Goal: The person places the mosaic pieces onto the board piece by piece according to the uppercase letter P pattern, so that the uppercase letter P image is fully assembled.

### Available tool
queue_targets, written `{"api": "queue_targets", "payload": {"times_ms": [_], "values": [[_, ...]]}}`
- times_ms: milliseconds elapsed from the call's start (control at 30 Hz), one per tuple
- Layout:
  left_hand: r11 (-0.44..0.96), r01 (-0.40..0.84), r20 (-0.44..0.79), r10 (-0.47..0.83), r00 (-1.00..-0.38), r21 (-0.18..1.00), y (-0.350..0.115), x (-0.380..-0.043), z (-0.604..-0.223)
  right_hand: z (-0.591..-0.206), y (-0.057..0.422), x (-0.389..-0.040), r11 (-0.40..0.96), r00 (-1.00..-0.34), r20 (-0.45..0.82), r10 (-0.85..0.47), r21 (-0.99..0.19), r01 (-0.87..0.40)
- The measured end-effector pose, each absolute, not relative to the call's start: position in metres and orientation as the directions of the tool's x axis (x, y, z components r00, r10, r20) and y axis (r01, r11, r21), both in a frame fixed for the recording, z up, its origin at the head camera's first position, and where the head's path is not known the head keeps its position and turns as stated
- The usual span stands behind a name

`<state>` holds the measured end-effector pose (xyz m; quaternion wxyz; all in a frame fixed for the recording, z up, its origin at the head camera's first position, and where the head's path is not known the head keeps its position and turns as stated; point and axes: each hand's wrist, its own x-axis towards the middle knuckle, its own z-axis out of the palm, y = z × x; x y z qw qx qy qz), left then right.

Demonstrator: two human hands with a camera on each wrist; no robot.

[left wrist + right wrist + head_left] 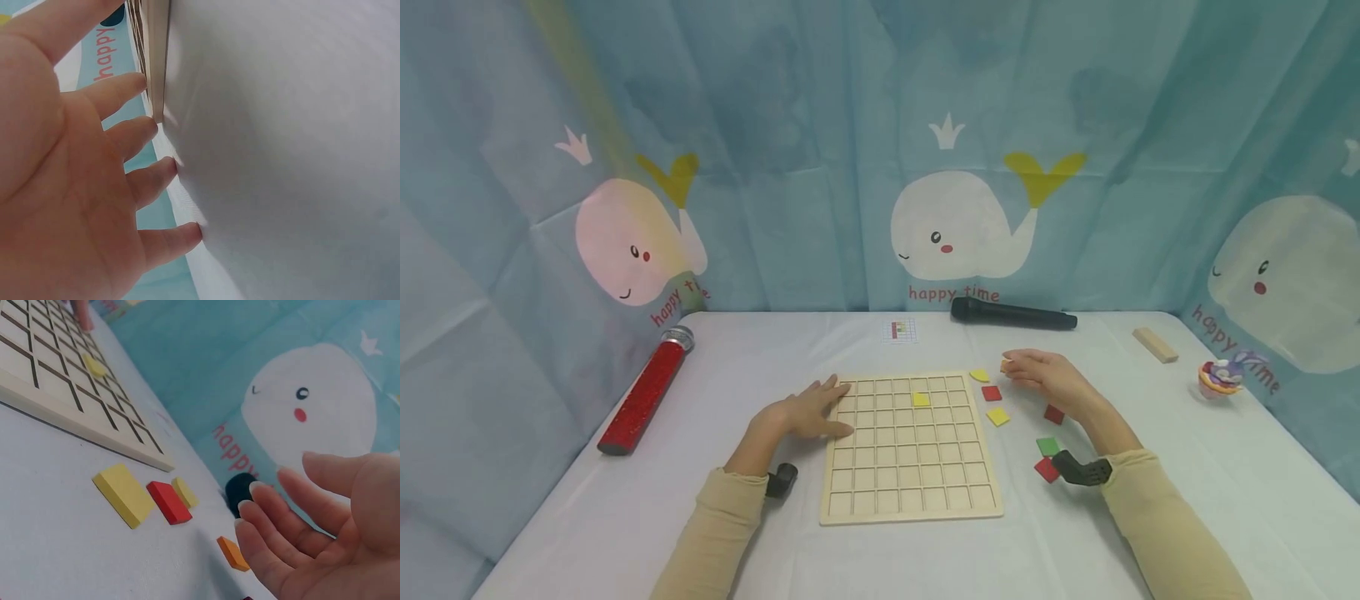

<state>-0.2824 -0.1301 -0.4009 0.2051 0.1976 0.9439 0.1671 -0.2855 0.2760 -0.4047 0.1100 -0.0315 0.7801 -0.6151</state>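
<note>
A wooden grid board (910,477) lies mid-table, with one yellow tile (921,400) in its upper part. Across its upper left edge rests my left hand (808,412), fingers spread; the left wrist view shows fingertips touching board and tablecloth. To the right of the board, my right hand (1051,380) hovers with its fingers relaxed, holding nothing. An orange tile (232,554) lies at its fingertips, apart from them in the right wrist view. Nearby are a red tile (992,393), a yellow square tile (997,417) and a yellow rounded piece (979,376).
Below the right wrist lie a green tile (1048,447) and red tiles (1054,414). A black microphone (1015,314) and small patterned card (899,331) are at the back. A red microphone (646,392) is left; a wooden block (1154,344) and cupcake-like toy (1219,378) are right.
</note>
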Motion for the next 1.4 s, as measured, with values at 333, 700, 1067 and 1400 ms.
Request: {"api": "queue_targets", "payload": {"times_ms": [333, 700, 1067, 1400], "values": [[0.859, 0.286, -0.324, 0.439, -0.838, 0.424, -0.13, -0.283, -0.401, -0.409, 0.283, -0.292, 0.235, -0.985, -0.147, -0.093, -0.964, 0.122], [0.861, 0.281, -0.324, 0.435, -0.84, 0.425, -0.13, -0.282, -0.401, -0.413, 0.29, -0.311, 0.593, -0.983, 0.003, -0.184, -0.797, -0.114], [0.858, 0.288, -0.319, 0.44, -0.839, 0.425, -0.131, -0.28, -0.401, -0.417, 0.284, -0.328, 0.707, -0.972, 0.03, -0.233, -0.681, -0.191], [0.856, 0.286, -0.31, 0.438, -0.844, 0.431, -0.13, -0.28, -0.402, -0.408, 0.282, -0.329, 0.758, -0.963, -0.027, -0.269, -0.623, -0.194]]}}
